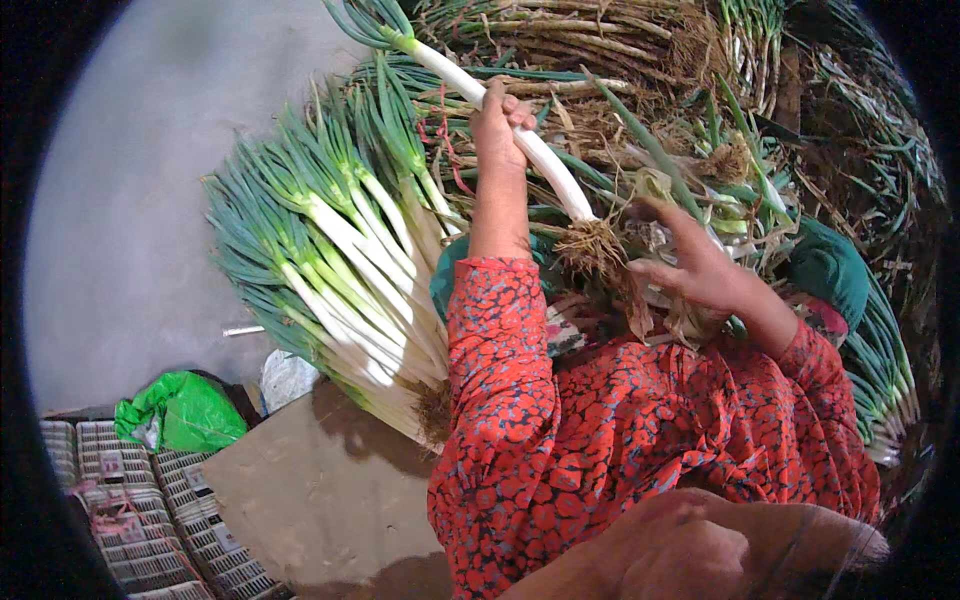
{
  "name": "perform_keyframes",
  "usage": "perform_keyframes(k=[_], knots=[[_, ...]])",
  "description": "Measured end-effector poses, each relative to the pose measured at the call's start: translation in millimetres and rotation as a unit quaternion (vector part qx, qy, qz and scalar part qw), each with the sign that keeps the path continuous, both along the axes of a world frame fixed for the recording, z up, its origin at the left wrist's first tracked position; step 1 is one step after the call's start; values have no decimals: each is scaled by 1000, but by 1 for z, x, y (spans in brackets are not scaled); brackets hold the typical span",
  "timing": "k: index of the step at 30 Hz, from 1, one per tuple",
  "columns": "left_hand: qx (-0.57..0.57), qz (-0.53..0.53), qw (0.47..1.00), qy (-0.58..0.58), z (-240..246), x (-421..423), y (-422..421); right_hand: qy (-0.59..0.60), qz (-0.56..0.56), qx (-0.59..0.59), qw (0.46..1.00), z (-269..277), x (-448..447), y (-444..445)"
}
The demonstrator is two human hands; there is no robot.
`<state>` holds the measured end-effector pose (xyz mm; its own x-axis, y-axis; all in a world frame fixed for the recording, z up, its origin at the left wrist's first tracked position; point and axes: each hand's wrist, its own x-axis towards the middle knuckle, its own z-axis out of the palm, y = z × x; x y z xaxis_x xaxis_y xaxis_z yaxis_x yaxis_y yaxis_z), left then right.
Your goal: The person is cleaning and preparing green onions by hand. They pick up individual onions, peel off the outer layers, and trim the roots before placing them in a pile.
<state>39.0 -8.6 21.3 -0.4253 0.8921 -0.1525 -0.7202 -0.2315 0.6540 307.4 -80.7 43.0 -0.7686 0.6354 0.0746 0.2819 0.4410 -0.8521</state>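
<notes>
My left hand (504, 127) grips a large Welsh onion (551, 169) around its white shank. The onion slants across the view, green leaves at the upper left and brown roots (590, 247) at the lower right. Close beside the roots, my right hand (694, 262) is slightly blurred, with thumb and fingers apart. Dry, papery outer leaves (637, 307) hang below the roots; whether they still join the onion cannot be seen. To the left lies a pile of clean white-shanked onions (360, 285), their leaves pointing up and left.
Untrimmed onions with dirty roots (600, 37) are heaped ahead. Leaf scraps (727, 206) lie on my lap and beyond. Another onion bunch (885, 390) is at the right. Plastic crates (127, 517), a green plastic bag (184, 412) and a brown board (330, 495) are at lower left.
</notes>
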Motion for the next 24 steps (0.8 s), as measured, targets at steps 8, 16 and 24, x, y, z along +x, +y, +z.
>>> perform_keyframes(k=[8, 16, 24], knots=[[-49, 38, 998, 23, 0, -12, -17, 65, -19, -557, 828, -24, -25, -18], [-92, 179, 979, 33, 0, -74, -19, -88, -196, -496, 841, -24, 77, -45], [3, 132, 989, 63, 22, -47, -44, -43, -99, -93, 990, -36, 52, -20]])
